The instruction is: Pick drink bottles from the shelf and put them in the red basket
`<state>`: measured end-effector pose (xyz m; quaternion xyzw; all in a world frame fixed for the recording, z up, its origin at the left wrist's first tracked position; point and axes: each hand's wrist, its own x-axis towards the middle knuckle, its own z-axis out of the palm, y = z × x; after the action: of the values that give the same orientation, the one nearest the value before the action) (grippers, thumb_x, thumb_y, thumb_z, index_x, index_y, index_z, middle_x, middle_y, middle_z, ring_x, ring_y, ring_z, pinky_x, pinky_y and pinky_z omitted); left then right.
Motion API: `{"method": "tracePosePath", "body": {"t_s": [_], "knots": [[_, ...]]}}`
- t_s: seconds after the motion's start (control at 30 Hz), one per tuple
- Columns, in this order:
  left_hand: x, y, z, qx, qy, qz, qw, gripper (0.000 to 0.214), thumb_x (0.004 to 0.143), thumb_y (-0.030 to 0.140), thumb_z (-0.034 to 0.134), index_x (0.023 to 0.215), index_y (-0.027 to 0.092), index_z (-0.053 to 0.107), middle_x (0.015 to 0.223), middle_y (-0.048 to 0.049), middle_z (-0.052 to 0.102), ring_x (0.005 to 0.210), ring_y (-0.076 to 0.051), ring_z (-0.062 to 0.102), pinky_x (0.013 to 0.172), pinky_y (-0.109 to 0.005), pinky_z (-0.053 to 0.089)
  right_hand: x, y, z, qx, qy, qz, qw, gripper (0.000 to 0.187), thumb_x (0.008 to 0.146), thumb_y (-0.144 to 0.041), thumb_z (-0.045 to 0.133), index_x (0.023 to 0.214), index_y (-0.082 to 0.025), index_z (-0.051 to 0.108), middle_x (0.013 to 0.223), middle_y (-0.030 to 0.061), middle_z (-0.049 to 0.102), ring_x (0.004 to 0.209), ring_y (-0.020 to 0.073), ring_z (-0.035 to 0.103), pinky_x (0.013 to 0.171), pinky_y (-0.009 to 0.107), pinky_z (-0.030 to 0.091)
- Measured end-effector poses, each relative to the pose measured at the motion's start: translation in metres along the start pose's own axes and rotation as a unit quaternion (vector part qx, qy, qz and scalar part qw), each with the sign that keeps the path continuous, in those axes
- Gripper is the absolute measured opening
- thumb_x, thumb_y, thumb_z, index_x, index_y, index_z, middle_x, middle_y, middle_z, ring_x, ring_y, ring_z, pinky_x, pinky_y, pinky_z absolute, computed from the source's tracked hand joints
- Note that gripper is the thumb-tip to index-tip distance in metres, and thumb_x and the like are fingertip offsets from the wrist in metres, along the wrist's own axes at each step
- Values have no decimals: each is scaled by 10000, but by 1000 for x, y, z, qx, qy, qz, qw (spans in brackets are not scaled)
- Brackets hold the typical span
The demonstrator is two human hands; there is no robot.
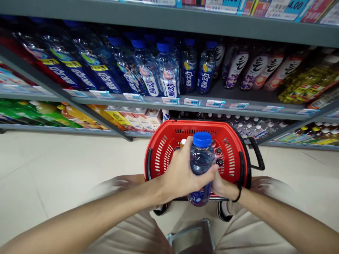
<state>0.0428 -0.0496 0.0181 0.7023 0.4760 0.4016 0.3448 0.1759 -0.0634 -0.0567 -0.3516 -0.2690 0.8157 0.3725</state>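
A clear drink bottle point(201, 160) with a blue cap and dark blue label is held upright above the near side of a red shopping basket point(193, 126). My left hand point(182, 173) wraps round it from the left, thumb across its front. On the bottle's right side, my right hand point(218, 181) is closed against it, its fingers mostly hidden behind. Inside the basket, small bottles with dark caps point(218, 157) and a white-capped one show past my hands.
A shelf point(259, 97) ahead carries blue-capped bottles point(166, 70) and purple-and-pink labelled bottles point(261, 68). Cartons point(137, 120) and more bottles stand on the lowest level. The basket's black handle point(256, 155) sticks out to the right. A grey stool-like object point(193, 236) is between my legs.
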Motion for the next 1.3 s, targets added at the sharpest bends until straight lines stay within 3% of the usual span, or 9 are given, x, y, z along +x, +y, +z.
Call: {"method": "tracePosePath", "body": {"t_s": [0.17,0.43,0.63,1.03,1.13,1.3], "knots": [[-1,0,-1,3,-3,17,1000,442,769,386,766,1061,194,495,808,2,654,664,-146,646,623,-258,536,-2,-6,5,-16,-31,-23,999,848,624,-870,632,1164,-221,715,1246,118,697,1380,312,481,1150,480,407],[2,1,-2,-10,6,64,998,440,757,333,773,1075,184,507,826,1,685,674,-128,664,627,-216,554,-2,-10,9,-52,-43,-40,997,931,560,-949,598,1146,-238,727,1255,107,692,1401,310,455,1166,474,390],[3,1,-1,-13,0,45,999,463,749,371,764,1082,162,519,851,-37,708,697,-157,680,630,-249,569,1,-5,3,-80,-30,-53,995,939,590,-977,528,1139,-240,722,1234,106,699,1394,307,461,1164,480,390],[10,-7,-4,-16,-33,21,999,494,741,396,773,1103,154,540,908,-45,716,737,-168,693,691,-280,581,2,7,-9,-59,13,0,998,898,693,-932,465,1187,-213,675,1195,123,704,1279,310,559,1059,482,474],[18,-12,-11,-26,-68,13,997,513,787,414,762,1169,151,541,939,-47,732,771,-174,705,695,-275,578,5,7,-9,-34,37,22,999,847,711,-897,480,1151,-201,678,1147,115,719,1197,304,609,1017,472,500],[44,-27,-33,-22,-201,7,979,376,882,459,695,1090,148,656,970,-51,753,834,-189,710,728,-296,587,13,2,-8,-3,82,42,996,660,854,-759,439,1085,-189,676,1008,81,741,1036,259,671,945,439,541]]}}
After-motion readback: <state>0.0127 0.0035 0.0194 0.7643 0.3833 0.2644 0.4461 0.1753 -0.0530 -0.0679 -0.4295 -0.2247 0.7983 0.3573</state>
